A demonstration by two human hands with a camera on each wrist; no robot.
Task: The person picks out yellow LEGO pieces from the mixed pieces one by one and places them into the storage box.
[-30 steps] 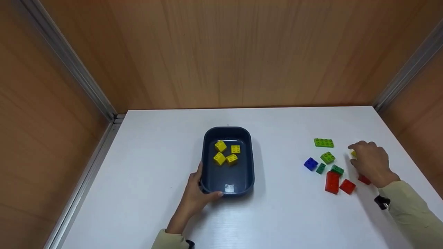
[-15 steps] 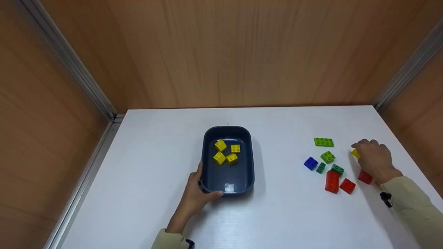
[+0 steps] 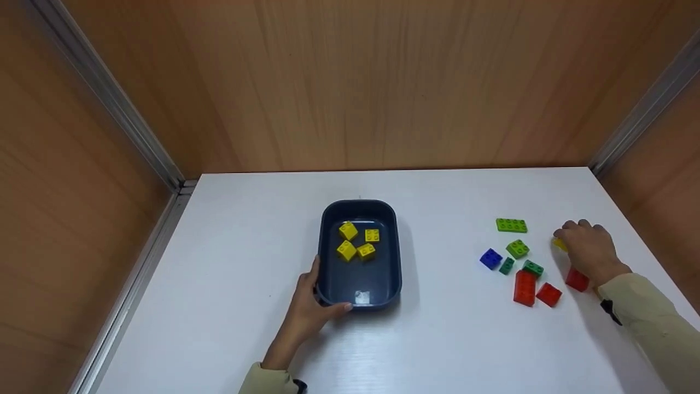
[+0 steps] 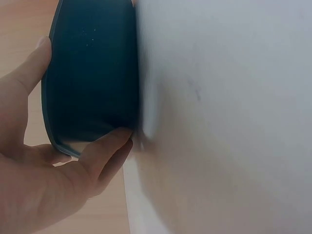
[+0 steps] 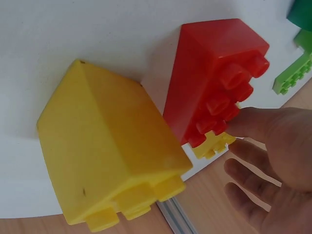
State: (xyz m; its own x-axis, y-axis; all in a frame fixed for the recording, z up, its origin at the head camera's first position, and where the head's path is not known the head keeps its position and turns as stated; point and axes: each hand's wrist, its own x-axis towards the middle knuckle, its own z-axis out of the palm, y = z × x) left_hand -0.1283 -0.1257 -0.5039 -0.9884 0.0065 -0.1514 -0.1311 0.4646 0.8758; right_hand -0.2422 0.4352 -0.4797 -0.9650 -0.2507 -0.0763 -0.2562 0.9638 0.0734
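In the head view my left hand (image 3: 307,306) grips the near left corner of a dark blue tray (image 3: 361,282), thumb at the front rim and fingers along the side. Several yellow toy bricks (image 3: 346,250) lie inside it. My right hand (image 3: 590,249), at the right of the table, pinches another yellow brick (image 3: 559,244) between thumb and index finger; the hand covers much of it. In the right wrist view that yellow brick (image 5: 210,145) is partly hidden behind a red brick (image 5: 214,83). A larger-looking yellow brick (image 5: 112,151) sits closer to that camera.
Left of my right hand lie a long light green brick (image 3: 512,225), a light green brick (image 3: 517,249), a blue brick (image 3: 491,259), dark green bricks (image 3: 507,266) and red bricks (image 3: 525,288). Wooden panels (image 3: 383,82) border the white table (image 3: 437,339).
My right hand shifted slightly right, then a little back left, closing on the yellow brick; the red brick by its wrist shows more. My left hand and the tray have stayed in place.
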